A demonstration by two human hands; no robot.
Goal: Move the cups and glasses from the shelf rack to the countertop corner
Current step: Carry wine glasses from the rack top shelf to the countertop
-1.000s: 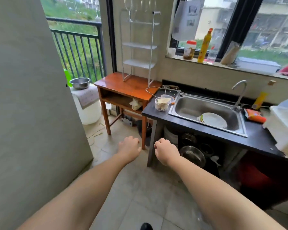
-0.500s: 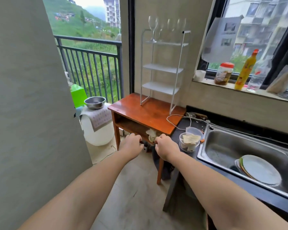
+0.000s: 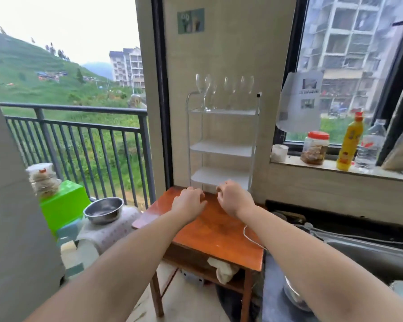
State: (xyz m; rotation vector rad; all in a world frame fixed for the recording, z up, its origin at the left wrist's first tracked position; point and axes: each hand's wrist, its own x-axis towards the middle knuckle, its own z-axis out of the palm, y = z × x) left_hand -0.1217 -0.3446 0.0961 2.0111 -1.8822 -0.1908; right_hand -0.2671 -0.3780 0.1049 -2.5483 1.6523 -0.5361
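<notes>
Left hand (image 3: 189,201): over the wooden surface (image 3: 209,231), fingers loosely curled, holding nothing.
Right hand (image 3: 233,197): beside the left, fingers bent inward, empty.
Shelf rack (image 3: 222,147): white, three tiers, stands at the far edge of the wooden surface, just beyond both hands.
Wine glasses (image 3: 223,92): upright in a row on the top tier; lower tiers bare.

Glasses (image 3: 221,91) atop rack (image 3: 221,148) (on table (image 3: 216,231), sink (image 3: 368,254) right).

Bright daylight comes in through the window (image 3: 349,73). The picture looks a bit blurry, and edges bend outward.
</notes>
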